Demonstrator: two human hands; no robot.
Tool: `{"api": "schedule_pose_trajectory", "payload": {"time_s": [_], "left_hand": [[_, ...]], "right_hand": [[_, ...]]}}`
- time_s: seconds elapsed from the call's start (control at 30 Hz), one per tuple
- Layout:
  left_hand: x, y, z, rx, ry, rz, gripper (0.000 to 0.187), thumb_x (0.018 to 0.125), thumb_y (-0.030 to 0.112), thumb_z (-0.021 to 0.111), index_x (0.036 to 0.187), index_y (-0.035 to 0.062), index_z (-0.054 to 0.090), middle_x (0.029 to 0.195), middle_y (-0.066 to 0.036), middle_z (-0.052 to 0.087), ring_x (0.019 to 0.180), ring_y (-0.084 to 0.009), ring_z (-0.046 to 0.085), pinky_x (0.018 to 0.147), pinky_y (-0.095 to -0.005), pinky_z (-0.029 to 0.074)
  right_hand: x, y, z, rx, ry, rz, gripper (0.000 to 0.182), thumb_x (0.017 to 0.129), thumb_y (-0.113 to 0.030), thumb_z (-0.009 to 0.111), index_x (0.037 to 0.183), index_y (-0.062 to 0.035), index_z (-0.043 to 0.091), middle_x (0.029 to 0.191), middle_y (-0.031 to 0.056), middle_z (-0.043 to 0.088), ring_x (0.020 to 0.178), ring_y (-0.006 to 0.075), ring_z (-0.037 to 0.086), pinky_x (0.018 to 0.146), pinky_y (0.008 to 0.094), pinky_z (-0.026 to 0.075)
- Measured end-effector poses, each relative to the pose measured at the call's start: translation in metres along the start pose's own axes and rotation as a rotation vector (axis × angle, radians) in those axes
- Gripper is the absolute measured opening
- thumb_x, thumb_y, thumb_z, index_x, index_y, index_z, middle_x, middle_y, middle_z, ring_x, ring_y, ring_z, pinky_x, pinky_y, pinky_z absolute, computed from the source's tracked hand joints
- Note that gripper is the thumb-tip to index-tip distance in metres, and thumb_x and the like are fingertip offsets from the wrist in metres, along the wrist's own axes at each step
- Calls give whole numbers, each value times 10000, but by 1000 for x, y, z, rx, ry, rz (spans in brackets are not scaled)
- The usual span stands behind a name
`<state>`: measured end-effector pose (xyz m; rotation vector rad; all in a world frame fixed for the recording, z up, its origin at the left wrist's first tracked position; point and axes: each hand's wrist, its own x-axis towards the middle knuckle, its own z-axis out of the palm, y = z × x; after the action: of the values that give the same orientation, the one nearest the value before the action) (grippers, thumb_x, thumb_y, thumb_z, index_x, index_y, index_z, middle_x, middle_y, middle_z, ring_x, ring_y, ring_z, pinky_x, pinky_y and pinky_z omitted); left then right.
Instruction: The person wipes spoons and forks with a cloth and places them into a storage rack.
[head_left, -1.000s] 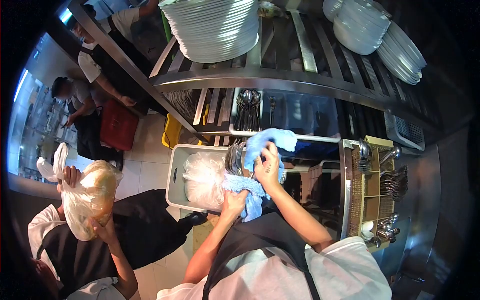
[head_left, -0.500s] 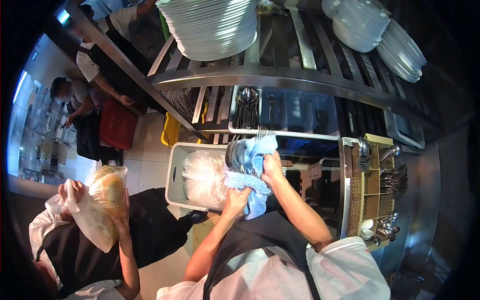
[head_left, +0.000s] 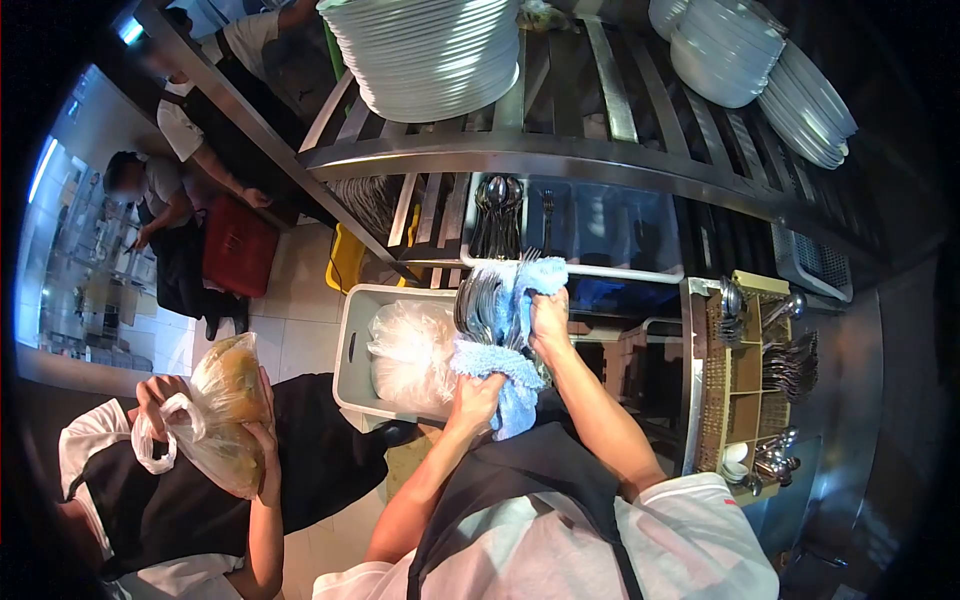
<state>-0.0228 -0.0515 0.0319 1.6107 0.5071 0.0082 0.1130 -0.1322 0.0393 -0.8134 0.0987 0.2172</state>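
A bundle of forks (head_left: 478, 305) is held upright in front of my body, tines toward the shelf. My left hand (head_left: 476, 402) is closed round its lower end, with a fluffy blue cloth (head_left: 515, 420) wrapped between palm and handles. Higher up, my right hand (head_left: 548, 322) grips another part of the cloth against the right side of the bundle. The cloth hides most of the handles. Just beyond stands a cutlery tray (head_left: 610, 232) with spoons (head_left: 497, 215) in its left compartment and a fork (head_left: 547, 215) beside them.
Left of my hands, a grey bin (head_left: 352, 385) holds a clear plastic bag (head_left: 410, 350). Stacked plates (head_left: 425, 60) stand on the metal shelf (head_left: 540, 155) above. At right is a divided cutlery rack (head_left: 742, 375). Close on my left, a co-worker holds a plastic-wrapped bag (head_left: 228, 410).
My right hand and its part of the cloth have shifted slightly along the forks. The co-worker's bag has swung up and right, and their left-side hand has lowered.
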Motion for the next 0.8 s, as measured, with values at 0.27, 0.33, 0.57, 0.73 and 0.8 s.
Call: {"api": "schedule_pose_trajectory", "payload": {"time_s": [0.27,0.33,0.57,0.73,0.8], "left_hand": [[3,18,-1,-56,-35,21,111,713,62,510,744,-19,580,672,-25,555,615,-109,492,571,-265,398],[1,20,0,6,-41,65,123,703,93,520,707,-20,569,603,-22,528,542,-100,457,509,-277,381],[-3,20,-6,74,-52,72,113,710,71,497,709,-14,571,632,-33,551,580,-104,489,534,-276,393],[-4,49,-5,15,-34,88,121,725,49,477,734,-9,582,674,-33,576,618,-113,520,562,-269,402],[-1,55,-7,-16,-87,115,139,737,46,484,786,-31,589,727,-34,587,662,-115,527,613,-256,414]], "right_hand": [[-11,-9,8,16,66,193,278,712,91,380,918,-22,527,827,60,564,752,160,564,668,283,463],[8,-10,2,-391,-83,-132,216,727,40,393,858,-56,537,821,19,549,749,143,542,671,264,432],[39,-19,4,-427,-105,-461,77,696,-12,548,770,-28,565,750,12,554,668,104,508,614,251,413],[37,-14,4,-460,-89,-223,153,708,19,517,849,-32,540,796,15,551,664,85,515,605,229,422],[27,-2,4,-407,-67,21,229,715,41,497,932,-35,507,814,14,549,668,92,530,606,230,443]]}}
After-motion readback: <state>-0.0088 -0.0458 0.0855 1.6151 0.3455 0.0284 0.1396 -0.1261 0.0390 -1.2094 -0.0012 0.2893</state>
